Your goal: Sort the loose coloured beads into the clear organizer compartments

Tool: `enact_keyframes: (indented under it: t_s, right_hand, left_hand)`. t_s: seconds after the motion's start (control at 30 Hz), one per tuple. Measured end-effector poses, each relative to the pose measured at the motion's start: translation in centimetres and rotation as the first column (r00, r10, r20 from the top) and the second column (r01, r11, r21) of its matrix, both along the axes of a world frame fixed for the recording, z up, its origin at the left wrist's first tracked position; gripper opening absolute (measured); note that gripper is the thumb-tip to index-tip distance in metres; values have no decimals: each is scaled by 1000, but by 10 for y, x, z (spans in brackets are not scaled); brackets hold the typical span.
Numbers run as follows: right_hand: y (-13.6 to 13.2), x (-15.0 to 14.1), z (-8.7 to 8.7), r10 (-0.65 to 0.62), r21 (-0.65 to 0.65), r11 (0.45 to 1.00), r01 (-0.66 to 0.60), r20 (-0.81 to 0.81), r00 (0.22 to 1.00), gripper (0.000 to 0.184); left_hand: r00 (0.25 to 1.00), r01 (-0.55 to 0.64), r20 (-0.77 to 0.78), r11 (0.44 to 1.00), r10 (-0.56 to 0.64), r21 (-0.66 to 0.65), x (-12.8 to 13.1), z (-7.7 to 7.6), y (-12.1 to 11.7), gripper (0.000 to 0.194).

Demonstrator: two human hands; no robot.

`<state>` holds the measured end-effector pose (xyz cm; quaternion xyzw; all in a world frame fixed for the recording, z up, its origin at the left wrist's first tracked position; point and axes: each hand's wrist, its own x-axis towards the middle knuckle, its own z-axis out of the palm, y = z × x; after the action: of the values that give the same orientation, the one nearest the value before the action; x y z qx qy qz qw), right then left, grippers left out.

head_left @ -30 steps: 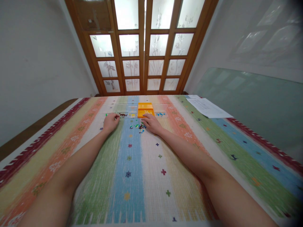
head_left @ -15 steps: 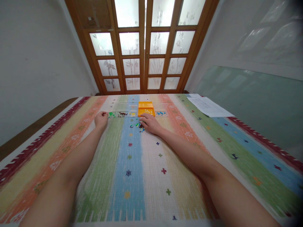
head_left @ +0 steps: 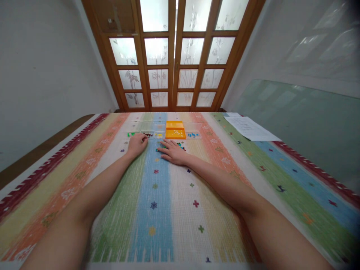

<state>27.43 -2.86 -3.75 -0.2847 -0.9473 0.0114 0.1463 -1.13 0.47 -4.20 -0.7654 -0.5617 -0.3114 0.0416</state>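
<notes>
My left hand is by the front edge of the clear boxes, its fingertips pressed together; whatever they may hold is too small to make out. Just beyond it lie dark brown pieces in a clear box, with green pieces in the box to the left. My right hand rests palm down, fingers spread, over a loose pile of small mixed-colour pieces, partly covering it. Behind that hand stands an open orange box with white pieces inside. Yellow pieces and blue pieces sit in clear boxes on either side.
A striped, patterned cloth covers the table. Printed paper sheets lie at the far right. Beyond the table are wooden doors with glass panes, and a pale green glass panel leans at the right wall.
My left hand has moved right, from the green pieces toward the brown ones. My right hand has shifted slightly left and spread over the loose pile, exposing pieces on its right side.
</notes>
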Motion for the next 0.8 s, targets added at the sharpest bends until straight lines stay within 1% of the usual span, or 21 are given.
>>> enact_keyframes:
  t_s: [0.1,0.3,0.37,0.57,0.67,0.8]
  right_hand:
    - [0,0,-1,15,-2,1000,-15,-19,1000,47]
    - [5,-1,-5,1,-34,999,-4,-100,995,40]
    - [8,-3,-5,21,-36,999,-25,-102,995,39]
    - [18,-14,1,134,-50,989,-140,-106,985,37]
    - [20,-18,2,145,-62,986,-153,-120,982,38]
    - [19,-18,-2,129,-61,988,-139,-145,981,38]
  left_hand:
    - [999,37,-6,999,-37,9,1,-1,0,19]
    - [999,50,-1,999,-50,15,-1,-2,1,18]
    - [998,61,-6,998,-61,17,0,-2,0,18]
    - [997,78,1,997,-78,9,1,-2,-1,17]
    - [997,83,-3,997,-83,1,1,-3,-1,18]
    - [994,105,2,994,-105,-13,1,-3,0,19]
